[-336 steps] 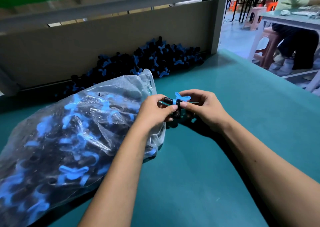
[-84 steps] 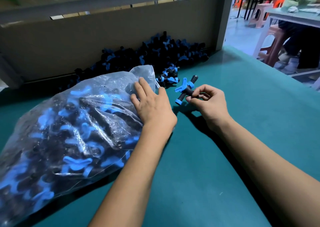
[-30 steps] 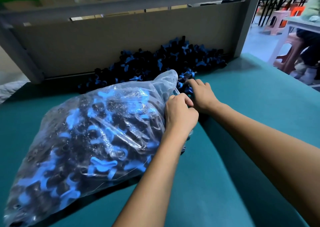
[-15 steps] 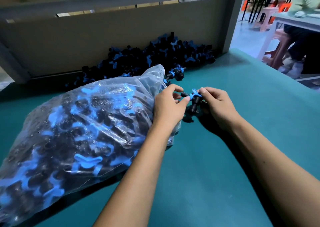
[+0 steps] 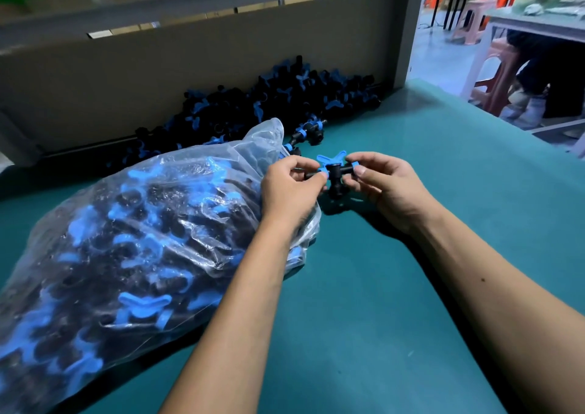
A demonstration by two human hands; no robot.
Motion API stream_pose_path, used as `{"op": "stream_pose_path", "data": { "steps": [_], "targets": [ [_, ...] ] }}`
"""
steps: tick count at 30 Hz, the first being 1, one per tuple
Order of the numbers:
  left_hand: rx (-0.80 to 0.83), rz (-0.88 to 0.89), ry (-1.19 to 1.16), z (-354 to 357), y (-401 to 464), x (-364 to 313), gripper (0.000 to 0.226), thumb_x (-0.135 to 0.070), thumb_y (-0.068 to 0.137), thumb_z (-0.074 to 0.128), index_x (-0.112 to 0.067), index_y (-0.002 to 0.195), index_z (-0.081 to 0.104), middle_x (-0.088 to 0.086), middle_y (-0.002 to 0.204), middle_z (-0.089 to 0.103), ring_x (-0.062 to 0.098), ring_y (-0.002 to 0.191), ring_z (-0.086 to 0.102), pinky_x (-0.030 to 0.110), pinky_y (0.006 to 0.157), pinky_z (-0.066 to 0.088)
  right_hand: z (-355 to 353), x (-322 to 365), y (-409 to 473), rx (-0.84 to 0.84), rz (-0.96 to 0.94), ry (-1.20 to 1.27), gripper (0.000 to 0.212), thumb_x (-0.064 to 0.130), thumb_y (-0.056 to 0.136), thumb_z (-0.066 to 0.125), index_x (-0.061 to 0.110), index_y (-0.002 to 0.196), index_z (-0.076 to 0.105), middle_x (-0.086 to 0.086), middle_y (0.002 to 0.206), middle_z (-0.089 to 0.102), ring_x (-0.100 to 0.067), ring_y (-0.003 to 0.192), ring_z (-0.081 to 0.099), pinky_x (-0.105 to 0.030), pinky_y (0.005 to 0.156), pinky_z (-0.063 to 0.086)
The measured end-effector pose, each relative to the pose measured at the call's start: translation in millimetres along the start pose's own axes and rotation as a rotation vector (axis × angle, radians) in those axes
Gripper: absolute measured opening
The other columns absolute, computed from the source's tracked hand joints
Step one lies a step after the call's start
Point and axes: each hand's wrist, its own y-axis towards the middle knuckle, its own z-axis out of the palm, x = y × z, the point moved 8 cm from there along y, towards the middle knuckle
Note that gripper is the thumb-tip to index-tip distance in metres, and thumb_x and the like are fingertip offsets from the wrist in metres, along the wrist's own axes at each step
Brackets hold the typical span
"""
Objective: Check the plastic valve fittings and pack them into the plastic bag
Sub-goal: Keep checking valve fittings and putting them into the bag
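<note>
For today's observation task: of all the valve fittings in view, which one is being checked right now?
The valve fitting held between the left hand and right hand, above the table; the others lie in the pile or inside the plastic bag.

Both forearms bare, no sleeves; small dark mark, perhaps a mole, on the right.

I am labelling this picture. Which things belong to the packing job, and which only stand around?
Job: valve fitting held by left hand and right hand; plastic bag; pile of fittings.
Around: pink stools; grey table.
</note>
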Motion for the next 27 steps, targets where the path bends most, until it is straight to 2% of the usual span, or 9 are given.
{"op": "stream_pose_path", "data": {
  "steps": [4, 8, 13, 15, 17, 20, 23, 25, 27],
  "targets": [
    [0.016, 0.037, 0.037, 0, -1, -2, 0.017, -0.008, 0.076, 0.082, -0.022, 0.083, 0.077, -0.001, 0.082, 0.078, 0.021, 0.084, 0.077, 0.044, 0.088, 0.062, 3, 2, -3, -0.016, -0.042, -0.152, 0.015, 0.004, 0.089, 0.073, 0.009, 0.103, 0.075, -0.014, 0.093, 0.073, -0.021, 0.076, 0.071, -0.026, 0.064, 0.055],
    [0.033, 0.066, 0.051, -1, -2, -3, 0.022, 0.000, 0.079, 0.082, -0.020, 0.087, 0.079, -0.006, 0.084, 0.078, 0.004, 0.076, 0.072, 0.025, 0.077, 0.057, 2, 6, -5, -0.046, -0.084, -0.328, 0.017, 0.014, 0.085, 0.079, 0.017, 0.101, 0.075, -0.008, 0.096, 0.076, -0.018, 0.080, 0.065, -0.028, 0.062, 0.042],
    [0.012, 0.057, 0.060, -4, -3, -4, 0.024, -0.008, 0.074, 0.090, -0.025, 0.085, 0.076, -0.008, 0.085, 0.078, 0.004, 0.079, 0.073, 0.019, 0.076, 0.056, 6, 11, -8, -0.044, -0.115, -0.298, 0.025, 0.015, 0.080, 0.082, 0.010, 0.103, 0.074, -0.004, 0.089, 0.076, -0.007, 0.067, 0.064, -0.016, 0.057, 0.043],
    [0.001, 0.056, 0.062, -5, -3, -3, 0.026, -0.009, 0.074, 0.091, -0.027, 0.083, 0.075, -0.008, 0.083, 0.077, 0.004, 0.076, 0.072, 0.022, 0.077, 0.057, 8, 12, -8, -0.025, -0.119, -0.295, 0.030, 0.020, 0.076, 0.084, 0.010, 0.102, 0.075, -0.005, 0.090, 0.076, -0.008, 0.068, 0.065, -0.017, 0.058, 0.046],
    [-0.015, 0.049, 0.048, -5, -2, -3, 0.025, -0.009, 0.076, 0.089, -0.027, 0.084, 0.074, -0.005, 0.084, 0.077, 0.009, 0.078, 0.072, 0.029, 0.082, 0.060, 8, 9, -7, -0.014, -0.108, -0.318, 0.023, 0.018, 0.079, 0.084, 0.013, 0.100, 0.076, -0.002, 0.088, 0.076, -0.006, 0.067, 0.063, -0.017, 0.057, 0.045],
    [-0.084, 0.039, 0.001, -10, -1, -2, 0.023, -0.007, 0.080, 0.085, -0.026, 0.085, 0.074, -0.002, 0.085, 0.076, 0.013, 0.080, 0.073, 0.031, 0.085, 0.060, -8, 6, -4, -0.179, -0.082, -0.234, 0.014, 0.015, 0.085, 0.079, 0.017, 0.099, 0.076, 0.005, 0.083, 0.073, -0.005, 0.070, 0.059, -0.021, 0.061, 0.042],
    [-0.100, 0.030, -0.066, -13, 0, -1, 0.020, -0.004, 0.083, 0.082, -0.022, 0.088, 0.076, 0.001, 0.086, 0.078, 0.018, 0.084, 0.076, 0.033, 0.088, 0.062, -23, 4, -4, -0.292, -0.051, -0.021, 0.019, 0.010, 0.088, 0.075, 0.013, 0.106, 0.073, 0.005, 0.084, 0.071, -0.006, 0.073, 0.060, -0.021, 0.064, 0.044],
    [-0.087, 0.032, -0.070, -12, 1, -1, 0.019, -0.003, 0.084, 0.081, -0.021, 0.089, 0.076, 0.003, 0.086, 0.078, 0.023, 0.087, 0.077, 0.039, 0.090, 0.062, -21, 4, -4, -0.252, -0.047, -0.017, 0.023, 0.011, 0.086, 0.077, 0.015, 0.108, 0.071, 0.004, 0.085, 0.073, -0.006, 0.072, 0.061, -0.019, 0.063, 0.045],
    [-0.036, 0.033, -0.066, -8, 0, -2, 0.019, -0.001, 0.083, 0.082, -0.019, 0.089, 0.075, 0.008, 0.088, 0.077, 0.030, 0.091, 0.076, 0.045, 0.093, 0.061, -9, 6, -3, -0.140, -0.063, -0.120, 0.027, 0.013, 0.081, 0.081, 0.017, 0.106, 0.072, 0.000, 0.089, 0.076, -0.007, 0.072, 0.064, -0.018, 0.062, 0.048]
  ]
}}
